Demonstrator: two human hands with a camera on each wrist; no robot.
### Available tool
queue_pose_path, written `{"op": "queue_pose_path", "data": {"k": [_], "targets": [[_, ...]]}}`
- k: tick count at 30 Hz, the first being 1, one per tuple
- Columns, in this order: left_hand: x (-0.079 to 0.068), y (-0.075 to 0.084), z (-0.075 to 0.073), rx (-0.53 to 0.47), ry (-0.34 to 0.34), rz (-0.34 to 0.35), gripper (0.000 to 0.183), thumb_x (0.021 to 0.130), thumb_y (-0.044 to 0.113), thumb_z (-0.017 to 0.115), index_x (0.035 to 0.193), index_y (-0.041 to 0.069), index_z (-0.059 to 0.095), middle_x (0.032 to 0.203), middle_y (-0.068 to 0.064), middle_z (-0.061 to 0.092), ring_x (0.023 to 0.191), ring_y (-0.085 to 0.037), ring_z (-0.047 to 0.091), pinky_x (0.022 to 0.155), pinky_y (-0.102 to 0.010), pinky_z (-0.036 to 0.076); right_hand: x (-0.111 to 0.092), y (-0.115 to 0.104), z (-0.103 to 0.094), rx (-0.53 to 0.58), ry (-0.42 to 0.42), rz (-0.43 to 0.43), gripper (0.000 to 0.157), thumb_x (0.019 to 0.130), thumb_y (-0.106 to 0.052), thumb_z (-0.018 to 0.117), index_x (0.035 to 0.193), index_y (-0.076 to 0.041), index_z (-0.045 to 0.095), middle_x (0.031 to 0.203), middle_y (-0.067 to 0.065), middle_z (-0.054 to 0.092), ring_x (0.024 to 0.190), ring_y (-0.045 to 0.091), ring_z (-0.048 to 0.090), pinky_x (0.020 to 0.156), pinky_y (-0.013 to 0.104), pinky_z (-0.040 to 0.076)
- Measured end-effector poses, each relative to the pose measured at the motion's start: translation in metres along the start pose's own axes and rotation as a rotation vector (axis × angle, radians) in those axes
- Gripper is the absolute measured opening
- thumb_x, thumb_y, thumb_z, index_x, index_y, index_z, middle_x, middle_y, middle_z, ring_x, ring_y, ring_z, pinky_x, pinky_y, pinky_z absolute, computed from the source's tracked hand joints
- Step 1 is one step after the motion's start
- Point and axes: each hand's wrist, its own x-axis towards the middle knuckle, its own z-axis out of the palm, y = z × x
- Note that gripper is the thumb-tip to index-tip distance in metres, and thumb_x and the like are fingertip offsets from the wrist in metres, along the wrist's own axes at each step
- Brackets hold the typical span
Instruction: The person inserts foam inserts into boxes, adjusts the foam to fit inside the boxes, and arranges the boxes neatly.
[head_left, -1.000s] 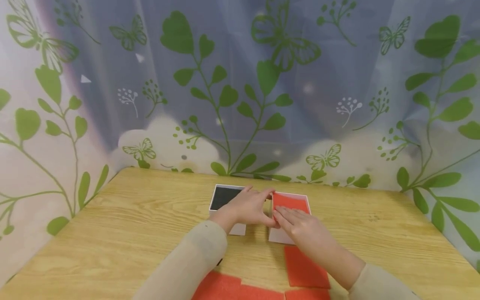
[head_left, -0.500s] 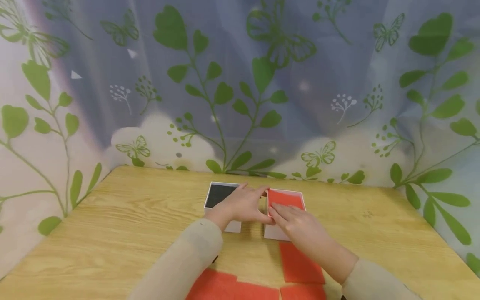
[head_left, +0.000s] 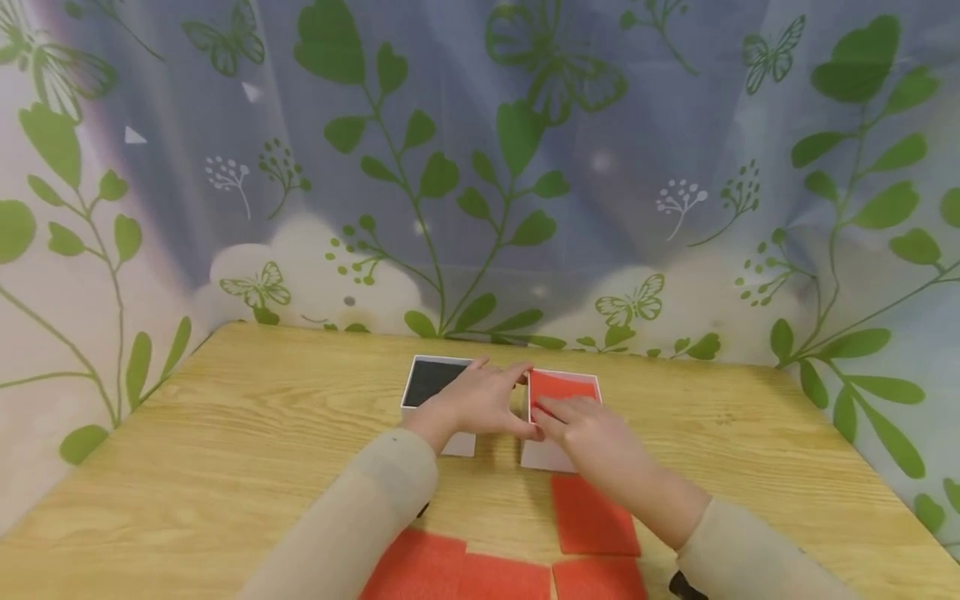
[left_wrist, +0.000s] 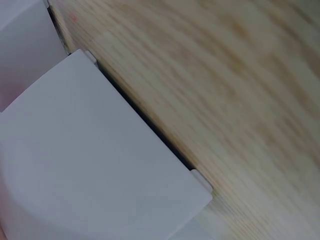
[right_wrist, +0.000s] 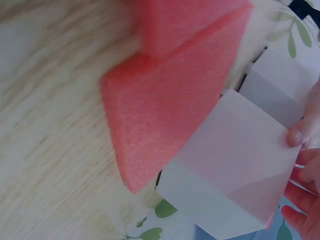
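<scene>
My left hand (head_left: pixel 480 402) holds the left side of a white box (head_left: pixel 550 455), thumb at its front corner and forefinger at the back corner. Inside that box lies a red foam sheet (head_left: pixel 564 385). My right hand (head_left: pixel 600 442) reaches over the front rim, its nearly straight fingers pressing on the sheet's near left part and covering it. In the right wrist view the box's white wall (right_wrist: pixel 235 165) fills the lower middle, with fingers (right_wrist: pixel 301 187) at its rim. Under my left forearm stands a second white box (head_left: pixel 461 444) with a black sheet (head_left: pixel 431 379) in it.
A red foam sheet (head_left: pixel 596 517) lies on the wooden table (head_left: pixel 285 417) just before the right box. Several more red sheets (head_left: pixel 506 577) lie along the near edge. A leaf-patterned curtain (head_left: pixel 645 233) hangs behind the table. A white box wall (left_wrist: pixel 95 150) fills much of the left wrist view.
The head view has shifted slightly, so the scene sits farther left and higher. My right fingers have moved a little over the red sheet. My left hand keeps its place on the box.
</scene>
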Motion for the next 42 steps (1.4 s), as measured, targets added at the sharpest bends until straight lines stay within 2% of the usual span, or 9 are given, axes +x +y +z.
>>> {"op": "queue_pose_path", "data": {"k": [5, 13, 18, 25, 29, 34, 37, 42], "targets": [[0.000, 0.001, -0.002, 0.004, 0.006, -0.001, 0.096, 0.074, 0.063, 0.064, 0.147, 0.012, 0.028, 0.132, 0.004, 0.053, 0.122, -0.013, 0.048, 0.113, -0.043, 0.007, -0.001, 0.000, 0.000, 0.042, 0.017, 0.039, 0.039, 0.069, 0.008, 0.075, 0.106, -0.004, 0.070, 0.108, 0.009, 0.065, 0.097, 0.024, 0.063, 0.082, 0.036, 0.052], [-0.002, 0.001, -0.002, -0.018, -0.006, -0.006, 0.097, 0.074, 0.065, 0.064, 0.147, 0.012, 0.028, 0.132, 0.003, 0.053, 0.120, -0.012, 0.049, 0.113, -0.043, 0.007, 0.003, 0.003, 0.002, 0.098, 0.025, 0.041, 0.032, 0.070, 0.009, 0.074, 0.099, -0.004, 0.071, 0.100, 0.008, 0.065, 0.091, 0.022, 0.063, 0.076, 0.031, 0.054], [-0.001, -0.001, -0.002, -0.024, -0.004, -0.011, 0.101, 0.072, 0.068, 0.063, 0.147, 0.010, 0.028, 0.132, 0.002, 0.053, 0.119, -0.013, 0.051, 0.113, -0.043, 0.006, 0.013, 0.010, 0.004, 0.084, -0.048, 0.093, 0.032, 0.075, 0.005, 0.072, 0.106, 0.001, 0.068, 0.108, 0.011, 0.064, 0.102, 0.025, 0.060, 0.085, 0.036, 0.050], [-0.002, 0.001, -0.001, -0.018, -0.011, -0.002, 0.102, 0.072, 0.070, 0.061, 0.147, 0.010, 0.027, 0.137, 0.001, 0.048, 0.123, -0.014, 0.047, 0.113, -0.043, 0.004, 0.022, 0.017, 0.009, 0.104, -0.122, 0.173, 0.030, 0.084, -0.004, 0.063, 0.113, -0.002, 0.067, 0.121, 0.010, 0.061, 0.115, 0.027, 0.054, 0.097, 0.055, 0.037], [-0.002, 0.001, -0.002, -0.006, -0.004, -0.004, 0.101, 0.072, 0.070, 0.061, 0.147, 0.010, 0.028, 0.137, 0.002, 0.048, 0.122, -0.014, 0.048, 0.113, -0.043, 0.005, 0.026, 0.017, 0.006, 0.083, -0.184, 0.166, 0.030, 0.086, -0.008, 0.064, 0.116, -0.004, 0.066, 0.126, 0.008, 0.058, 0.117, 0.026, 0.052, 0.101, 0.057, 0.030], [-0.003, -0.001, -0.003, -0.010, 0.002, -0.009, 0.100, 0.072, 0.068, 0.063, 0.147, 0.010, 0.029, 0.137, 0.002, 0.049, 0.122, -0.014, 0.048, 0.113, -0.044, 0.005, 0.029, 0.016, 0.003, 0.011, -0.255, 0.120, 0.036, 0.083, -0.010, 0.069, 0.119, -0.007, 0.065, 0.130, 0.006, 0.056, 0.121, 0.025, 0.049, 0.102, 0.059, 0.028], [-0.003, -0.001, -0.002, -0.013, 0.003, -0.002, 0.100, 0.072, 0.068, 0.063, 0.146, 0.010, 0.030, 0.136, 0.002, 0.050, 0.121, -0.014, 0.049, 0.113, -0.044, 0.006, 0.027, 0.014, 0.000, 0.017, -0.209, 0.103, 0.029, 0.081, -0.007, 0.070, 0.110, -0.008, 0.069, 0.119, 0.004, 0.062, 0.116, 0.025, 0.053, 0.101, 0.058, 0.029], [-0.002, -0.001, -0.001, -0.024, 0.005, 0.004, 0.100, 0.071, 0.069, 0.063, 0.146, 0.010, 0.030, 0.131, 0.004, 0.054, 0.118, -0.013, 0.051, 0.113, -0.043, 0.007, 0.019, 0.008, -0.005, 0.047, -0.063, 0.035, 0.021, 0.073, -0.001, 0.076, 0.091, -0.010, 0.073, 0.094, 0.000, 0.067, 0.097, 0.021, 0.060, 0.096, 0.053, 0.039]]}}
